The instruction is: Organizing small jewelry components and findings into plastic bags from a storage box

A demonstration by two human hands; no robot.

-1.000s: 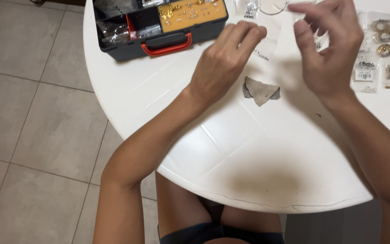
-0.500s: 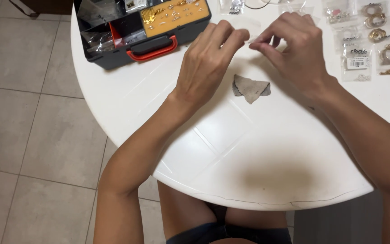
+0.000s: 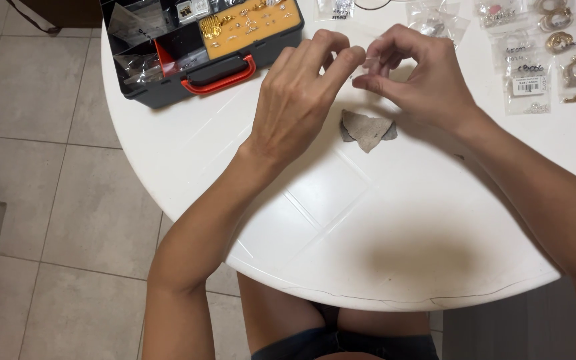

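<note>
A small clear plastic piece (image 3: 370, 62) is pinched between left hand (image 3: 301, 100) and right hand (image 3: 421, 83), both grips clenched on it. Just below the grip, a grey folded cloth scrap (image 3: 366, 128) is seen on the round white surface (image 3: 368, 233).

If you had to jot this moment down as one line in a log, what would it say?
left hand: pinching something tiny | right hand: pinching same spot, fingertips meeting | grey scrap: on white table below hands | parts case: open
</note>
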